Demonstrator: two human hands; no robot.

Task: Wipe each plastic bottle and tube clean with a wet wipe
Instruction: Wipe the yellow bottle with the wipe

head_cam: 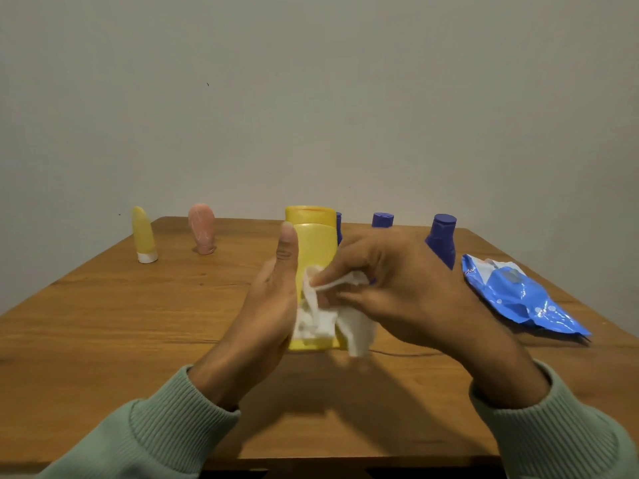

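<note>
Hands: your left hand (273,299) grips the yellow bottle (316,250) from its left side, thumb up along the front; your right hand (387,288) pinches the wet wipe (325,319) against the bottle's lower front.
Bottle position: upright, cap on top, held above the middle of the wooden table (121,323); whether its base touches the wood you cannot tell from this view.
Step in hand: wiping the front face of the yellow bottle, as it appears.
Doing it well: keep your left grip firm so the bottle does not twist, spread the bunched wipe flatter under your fingers, and work it over the upper front and the cap, not just the lower part. Turn the bottle in your left hand to reach the back and the side your palm covers.
Count, bottles: one yellow in hand; three purple ones behind your hands, namely the right purple bottle (442,240), a middle purple cap (382,220), and a sliver of purple (339,226) beside the yellow cap.
Count, tubes: two, standing cap-down at far left, the yellow tube (143,233) and the pink tube (202,226).
Count, wipes: one wipe in use; one blue wipe pack (515,295) lying at right.
</note>
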